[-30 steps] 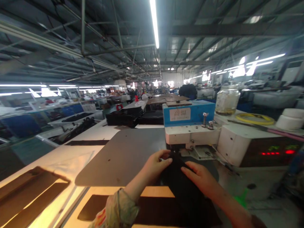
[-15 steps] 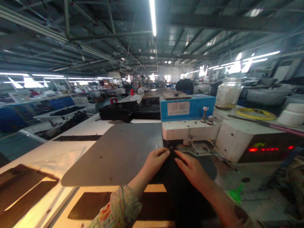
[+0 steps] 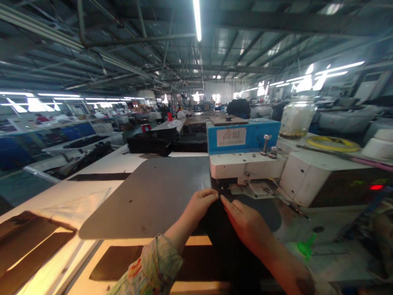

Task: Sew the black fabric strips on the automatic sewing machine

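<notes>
A long piece of black fabric (image 3: 225, 235) runs from the sewing machine head (image 3: 245, 164) down toward me. My left hand (image 3: 202, 205) pinches its left side near the machine, thumb and forefinger pressed together. My right hand (image 3: 242, 215) is closed on the other side, its fingertips almost meeting those of the left. The far end of the fabric lies under the blue and white head, where the needle area is too dark to make out. Under my left forearm is a smooth grey plate (image 3: 153, 196).
Flat dark pieces (image 3: 116, 262) lie on the lit table in front, with more dark strips (image 3: 37, 246) at left. Behind the plate sits a black stack (image 3: 153, 140). A control box (image 3: 331, 180), glass jar (image 3: 297, 119) and yellow ring (image 3: 333, 143) are at right.
My right hand's fingers have moved left and closed in, next to my left fingertips. Most red digits on the control box no longer show. The view has shifted slightly.
</notes>
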`<state>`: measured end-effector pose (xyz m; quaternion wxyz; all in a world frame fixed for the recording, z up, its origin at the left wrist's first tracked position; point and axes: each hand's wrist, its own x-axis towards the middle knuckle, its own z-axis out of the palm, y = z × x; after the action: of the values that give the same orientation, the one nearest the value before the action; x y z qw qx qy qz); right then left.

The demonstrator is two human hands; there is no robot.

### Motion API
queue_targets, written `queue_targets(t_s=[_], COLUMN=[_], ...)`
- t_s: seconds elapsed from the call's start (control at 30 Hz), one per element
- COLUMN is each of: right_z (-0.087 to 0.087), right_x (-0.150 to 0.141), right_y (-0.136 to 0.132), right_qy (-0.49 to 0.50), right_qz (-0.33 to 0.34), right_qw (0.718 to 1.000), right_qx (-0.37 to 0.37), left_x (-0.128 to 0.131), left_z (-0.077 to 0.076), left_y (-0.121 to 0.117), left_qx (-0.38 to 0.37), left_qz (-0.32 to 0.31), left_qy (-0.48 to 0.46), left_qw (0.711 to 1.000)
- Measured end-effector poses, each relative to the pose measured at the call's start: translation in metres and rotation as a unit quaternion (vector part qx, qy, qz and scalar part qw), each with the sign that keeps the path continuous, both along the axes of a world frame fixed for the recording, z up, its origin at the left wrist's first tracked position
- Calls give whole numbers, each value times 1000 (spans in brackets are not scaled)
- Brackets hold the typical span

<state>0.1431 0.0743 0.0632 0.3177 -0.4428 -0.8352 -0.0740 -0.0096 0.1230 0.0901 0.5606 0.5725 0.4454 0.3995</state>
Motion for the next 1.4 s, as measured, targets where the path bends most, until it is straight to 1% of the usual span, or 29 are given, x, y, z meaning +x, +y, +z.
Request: queue_targets(t_s=[0.1, 0.17, 0.27, 0.33, 0.4, 0.47, 0.57, 0.63, 0.7, 0.83, 1.0, 1.17, 1.4], right_z=[4, 8, 11, 13, 14, 16, 20, 22, 23, 21, 19, 21, 21], right_x=[-2, -4, -6, -6, -6, -6, -5, -4, -2, 1, 1, -1, -2], right_y=[-1, -2, -3, -3, -2, 2, 13, 23, 33, 49, 59, 61, 61], right_qy=[-82, -114, -131, -132, -124, -95, -21, 14, 37, 74, 70, 60, 52], right_qz=[-18, -31, -41, -41, -44, -53, -61, -74, -83, -80, -96, -110, -116], right_qw=[996, 993, 990, 990, 990, 989, 983, 976, 970, 962, 962, 962, 962], right_qx=[13, 5, -6, -21, -53, -101, -169, -202, -227, -251, -247, -244, -244], left_x=[-3, -4, -5, -4, -2, 1, 5, 5, 4, -1, -1, 1, 1], left_z=[0, 0, 1, -1, -3, -6, -7, -7, -6, -4, -3, -1, -2], left_y=[1, 2, 2, 4, 6, 10, 13, 12, 9, -1, -4, -6, -7], left_qx=[-27, -4, 54, 62, 78, 145, 262, 313, 338, 348, 343, 323, 321], left_qz=[-15, -23, -27, -31, -30, -24, 9, 38, 44, 4, 3, 15, 23], left_qy=[-13, -9, 24, 52, 101, 189, 320, 359, 386, 442, 481, 503, 507], left_qw=[999, 1000, 998, 996, 991, 971, 911, 878, 857, 827, 807, 802, 799])
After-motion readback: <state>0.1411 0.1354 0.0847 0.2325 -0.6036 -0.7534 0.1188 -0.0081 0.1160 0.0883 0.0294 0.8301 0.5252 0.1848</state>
